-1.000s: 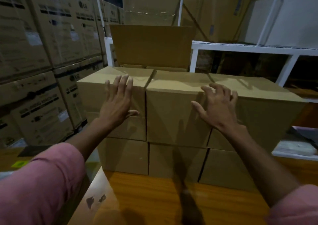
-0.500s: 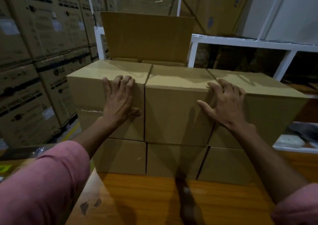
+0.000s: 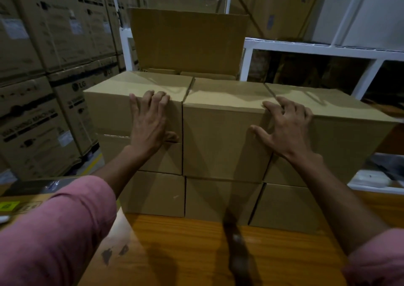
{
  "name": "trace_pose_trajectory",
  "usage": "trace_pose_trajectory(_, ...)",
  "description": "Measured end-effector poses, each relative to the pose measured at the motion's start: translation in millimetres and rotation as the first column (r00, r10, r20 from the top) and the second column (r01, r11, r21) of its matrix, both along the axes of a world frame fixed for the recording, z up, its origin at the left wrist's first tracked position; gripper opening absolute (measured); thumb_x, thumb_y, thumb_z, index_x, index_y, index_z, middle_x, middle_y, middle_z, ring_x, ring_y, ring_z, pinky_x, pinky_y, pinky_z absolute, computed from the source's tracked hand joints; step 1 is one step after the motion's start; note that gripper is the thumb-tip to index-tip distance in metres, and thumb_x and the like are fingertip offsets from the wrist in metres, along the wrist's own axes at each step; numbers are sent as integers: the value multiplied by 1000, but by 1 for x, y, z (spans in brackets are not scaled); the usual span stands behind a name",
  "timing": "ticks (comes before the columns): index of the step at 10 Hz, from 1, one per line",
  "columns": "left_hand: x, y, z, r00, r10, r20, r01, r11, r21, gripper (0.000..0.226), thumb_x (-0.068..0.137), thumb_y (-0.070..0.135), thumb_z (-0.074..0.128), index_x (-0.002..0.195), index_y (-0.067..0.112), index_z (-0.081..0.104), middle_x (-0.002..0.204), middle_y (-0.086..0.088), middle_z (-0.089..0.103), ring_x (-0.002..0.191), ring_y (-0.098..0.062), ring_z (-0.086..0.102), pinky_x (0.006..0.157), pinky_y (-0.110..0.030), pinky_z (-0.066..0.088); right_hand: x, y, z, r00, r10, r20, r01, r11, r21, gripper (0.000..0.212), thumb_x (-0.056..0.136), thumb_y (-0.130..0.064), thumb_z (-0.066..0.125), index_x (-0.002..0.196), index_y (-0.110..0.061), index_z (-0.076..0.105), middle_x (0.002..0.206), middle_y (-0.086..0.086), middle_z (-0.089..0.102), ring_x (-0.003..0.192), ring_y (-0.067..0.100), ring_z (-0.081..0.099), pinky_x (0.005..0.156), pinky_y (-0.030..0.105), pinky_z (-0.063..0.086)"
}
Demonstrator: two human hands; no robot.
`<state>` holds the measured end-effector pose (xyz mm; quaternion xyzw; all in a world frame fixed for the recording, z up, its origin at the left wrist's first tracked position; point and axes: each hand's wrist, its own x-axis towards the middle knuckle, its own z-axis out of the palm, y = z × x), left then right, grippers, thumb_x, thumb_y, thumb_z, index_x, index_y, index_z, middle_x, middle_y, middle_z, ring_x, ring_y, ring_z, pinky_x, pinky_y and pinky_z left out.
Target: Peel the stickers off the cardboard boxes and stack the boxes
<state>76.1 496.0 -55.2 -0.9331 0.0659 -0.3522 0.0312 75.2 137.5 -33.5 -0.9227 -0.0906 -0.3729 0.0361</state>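
Plain brown cardboard boxes stand in two layers of three on a wooden table [image 3: 196, 253]. My left hand [image 3: 149, 121] lies flat on the front face of the top left box [image 3: 109, 110], fingertips at its upper edge. My right hand [image 3: 282, 130] is spread with fingers apart over the seam between the top middle box [image 3: 220, 141] and the top right box [image 3: 349, 137], fingertips on their upper edges. No stickers show on the faces I see. Neither hand holds anything.
An open carton with a raised flap [image 3: 188, 43] stands behind the stack. Tall stacks of printed appliance cartons [image 3: 43, 67] fill the left side. A white metal rack [image 3: 317, 49] runs across the back right. A flat box with a green label [image 3: 13, 204] lies at the lower left.
Both hands have slid up the box fronts until their fingertips reach the top edges. The view has moved closer to the stack. The boxes have not visibly shifted.
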Motion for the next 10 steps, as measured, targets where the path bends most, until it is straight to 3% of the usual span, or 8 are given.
trace_pose_trajectory(4,-7,-8,0,999,24,-33,-26,998,-59,123,57,52,91,151,11,23,152,-14,28,149,-39,14,117,-69,9,-2,1,3,1000,-4,-24,4,1000,0,75,79,-72,49,139,-27,52,147,18,47,131,40,42,106,52,29)
trace_pose_trajectory(7,-11,-8,3,996,51,-74,-52,999,-11,123,66,53,86,155,10,13,159,-13,18,152,-38,3,118,-68,10,-8,6,8,997,-64,-42,62,997,-37,70,83,-70,61,140,-30,52,147,12,49,133,36,43,108,51,30)
trace_pose_trajectory(9,-22,-12,20,991,32,-130,-31,999,9,101,85,73,52,156,12,11,164,-12,15,153,-34,6,114,-74,11,-18,2,16,994,15,-104,-13,1000,16,76,87,-68,57,147,-24,42,153,13,41,141,33,35,115,53,27)
trace_pose_trajectory(10,-23,-22,28,996,33,-77,-30,999,36,96,89,76,34,156,12,10,166,-13,11,154,-33,4,114,-74,7,-30,0,20,996,78,-44,-75,995,69,68,93,-62,50,146,-19,43,150,15,42,140,34,35,114,53,30)
